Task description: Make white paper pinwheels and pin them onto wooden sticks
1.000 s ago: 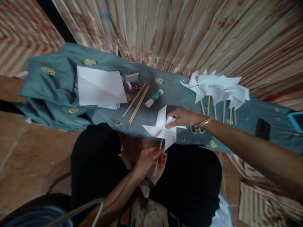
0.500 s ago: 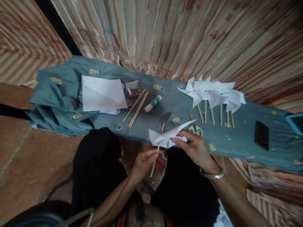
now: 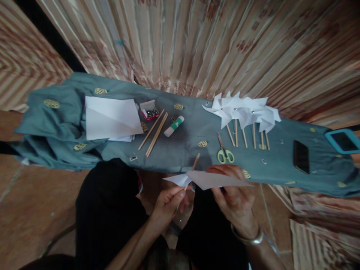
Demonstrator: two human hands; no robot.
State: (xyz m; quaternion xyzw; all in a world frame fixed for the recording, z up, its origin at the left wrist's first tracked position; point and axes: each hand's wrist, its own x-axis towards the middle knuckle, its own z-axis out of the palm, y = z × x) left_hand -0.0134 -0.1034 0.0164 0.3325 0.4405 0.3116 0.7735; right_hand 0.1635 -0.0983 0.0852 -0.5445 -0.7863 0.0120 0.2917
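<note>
Just off the table's near edge, my left hand (image 3: 168, 202) pinches a thin wooden stick (image 3: 196, 161), which slants up past the cloth. Against the stick is a white paper pinwheel (image 3: 209, 180), seen almost edge-on. My right hand (image 3: 236, 202) is closed on the pinwheel's right side, its fingers partly hidden by the paper. How the paper is fixed to the stick cannot be made out. Beyond my right hand lie scissors (image 3: 225, 155) with light green handles, blades slightly apart.
Several finished pinwheels (image 3: 244, 110) lie overlapping at the back right of the cloth-covered table (image 3: 191, 157). Leftward are a glue stick (image 3: 174, 126), loose wooden sticks (image 3: 156, 135), an opened box of pins (image 3: 150, 111) and white paper sheets (image 3: 112, 118). Two phones, one black (image 3: 301, 156), one blue-framed (image 3: 342, 141), lie at right.
The pinwheel has turned from a raised, slanted pose to nearly edge-on and come lower. My right hand has shifted down and right with it, uncovering the scissors. The view has shifted slightly.
</note>
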